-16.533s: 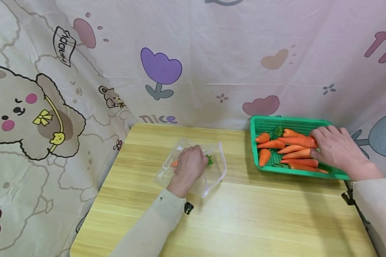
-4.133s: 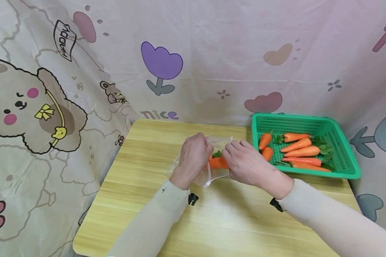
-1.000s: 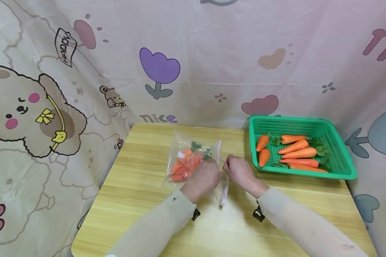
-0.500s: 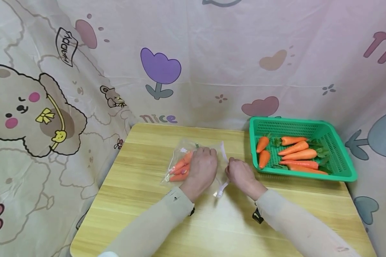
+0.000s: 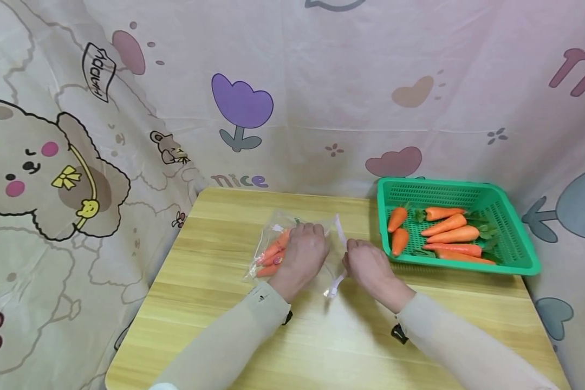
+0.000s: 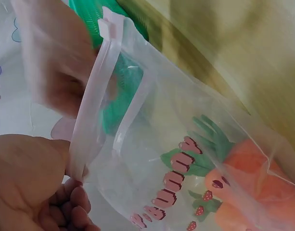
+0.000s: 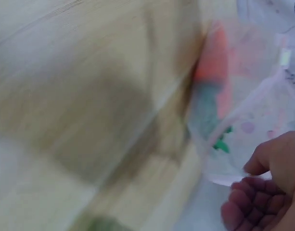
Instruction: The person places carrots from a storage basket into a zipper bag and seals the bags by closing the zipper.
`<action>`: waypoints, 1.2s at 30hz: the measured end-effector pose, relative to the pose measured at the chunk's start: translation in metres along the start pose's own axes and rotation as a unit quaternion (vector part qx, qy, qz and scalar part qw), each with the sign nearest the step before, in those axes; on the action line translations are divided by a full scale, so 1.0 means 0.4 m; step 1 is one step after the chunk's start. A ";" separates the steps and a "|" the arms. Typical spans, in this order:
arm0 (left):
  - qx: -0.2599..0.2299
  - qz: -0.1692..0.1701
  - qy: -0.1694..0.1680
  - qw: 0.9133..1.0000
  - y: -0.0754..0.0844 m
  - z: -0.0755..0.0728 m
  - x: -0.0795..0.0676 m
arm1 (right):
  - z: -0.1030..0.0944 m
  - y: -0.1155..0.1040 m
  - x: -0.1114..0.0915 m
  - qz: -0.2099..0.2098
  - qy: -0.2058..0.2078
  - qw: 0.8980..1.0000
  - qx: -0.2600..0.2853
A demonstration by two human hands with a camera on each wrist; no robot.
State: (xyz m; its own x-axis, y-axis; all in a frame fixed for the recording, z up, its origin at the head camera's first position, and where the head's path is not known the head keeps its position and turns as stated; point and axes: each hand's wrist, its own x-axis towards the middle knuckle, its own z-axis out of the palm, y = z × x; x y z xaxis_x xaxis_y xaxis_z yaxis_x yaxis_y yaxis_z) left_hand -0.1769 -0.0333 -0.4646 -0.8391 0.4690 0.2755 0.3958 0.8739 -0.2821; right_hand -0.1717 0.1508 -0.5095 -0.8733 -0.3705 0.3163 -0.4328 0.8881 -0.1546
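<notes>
A clear zip bag (image 6: 137,173) with printed letters and a pale pink zip strip lies on the table, several carrots (image 5: 272,252) inside it, their green tops seen through the plastic in the left wrist view. My left hand (image 5: 302,253) lies over the bag's mouth side and pinches one edge of the opening between thumb and fingers. At the opposite edge, my right hand (image 5: 370,266) pinches the zip strip, which bends out toward it. The mouth gapes between the two hands. In the head view the left hand hides part of the carrots.
A green plastic basket (image 5: 528,254) with several loose carrots (image 5: 453,234) stands at the right back of the wooden table (image 5: 322,346). Patterned cloth (image 5: 322,65) hangs behind and along the left side.
Carrots went from the basket into the bag. Over the last second my left hand shifted slightly back and higher on the bag. Both hands have barely moved in the last half second.
</notes>
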 end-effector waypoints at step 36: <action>-0.135 -0.051 -0.014 0.989 -0.028 0.001 -0.008 | -0.223 0.674 -0.056 -0.029 -0.115 0.978 -0.173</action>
State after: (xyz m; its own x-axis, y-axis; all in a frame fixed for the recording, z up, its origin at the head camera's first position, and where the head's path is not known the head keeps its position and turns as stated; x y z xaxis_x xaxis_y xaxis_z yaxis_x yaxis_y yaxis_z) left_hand -0.1787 -0.0447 -0.4628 -0.8882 0.3771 0.2623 0.3915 0.9202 0.0029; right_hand -0.2488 0.4230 -0.4746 -0.8941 -0.4389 0.0895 -0.4164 0.8880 0.1949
